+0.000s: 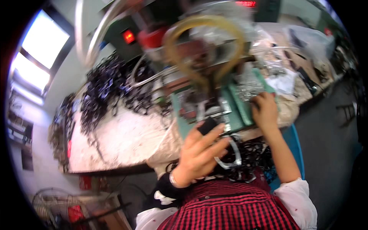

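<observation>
Touching small metal pieces (247,88) — right fingers (262,101)

counted: one left hand (197,159), one right hand (265,111). black finger band (207,125): one. yellow loop (241,42): one. red-lit indicators (128,36): two. bright window panes (44,38): two. surface (111,145): one. checked apron (234,207): one. blue container (294,149), partly hidden: one. dark links (109,82): many, heaped, number not determinable. small silver parts (249,89): many, blurred, number not determinable.
</observation>
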`<state>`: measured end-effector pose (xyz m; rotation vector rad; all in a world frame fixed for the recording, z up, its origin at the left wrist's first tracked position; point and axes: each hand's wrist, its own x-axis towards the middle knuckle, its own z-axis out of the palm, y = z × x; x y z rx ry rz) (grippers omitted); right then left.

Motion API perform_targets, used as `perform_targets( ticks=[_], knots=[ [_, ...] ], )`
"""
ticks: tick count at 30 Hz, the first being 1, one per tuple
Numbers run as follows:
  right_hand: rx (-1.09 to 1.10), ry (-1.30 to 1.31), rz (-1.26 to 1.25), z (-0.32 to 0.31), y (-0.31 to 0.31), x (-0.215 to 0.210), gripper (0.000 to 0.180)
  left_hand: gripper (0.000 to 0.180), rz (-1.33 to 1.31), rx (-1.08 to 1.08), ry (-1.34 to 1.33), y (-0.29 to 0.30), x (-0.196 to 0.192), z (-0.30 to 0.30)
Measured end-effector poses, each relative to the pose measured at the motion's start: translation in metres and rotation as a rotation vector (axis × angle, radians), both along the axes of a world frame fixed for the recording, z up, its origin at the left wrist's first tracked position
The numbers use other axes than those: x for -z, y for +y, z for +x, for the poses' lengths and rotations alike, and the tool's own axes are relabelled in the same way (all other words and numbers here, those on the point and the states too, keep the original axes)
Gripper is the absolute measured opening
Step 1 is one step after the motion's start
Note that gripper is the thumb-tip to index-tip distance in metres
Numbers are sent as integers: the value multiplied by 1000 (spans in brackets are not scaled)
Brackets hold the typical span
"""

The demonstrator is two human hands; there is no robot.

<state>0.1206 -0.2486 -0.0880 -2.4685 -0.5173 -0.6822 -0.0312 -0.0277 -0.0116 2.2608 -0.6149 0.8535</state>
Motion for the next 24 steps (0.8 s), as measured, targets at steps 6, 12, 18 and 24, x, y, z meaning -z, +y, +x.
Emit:
perform_targets(
  ticks=[6,12,18,24],
  knots=[
    [97,307,475,-14,-19,4,15,22,41,-651,-173,72,17,-50],
    [-105,145,473,-4,6,-20,16,5,131,-798,-18,185,10,27],
    [-23,191,456,-6,-2,1,11,58,-125,-1222,707,244,91,103],
    [69,183,641,-46,-64,11,11,43,-288,-898,817,258,123,38]
  ],
)
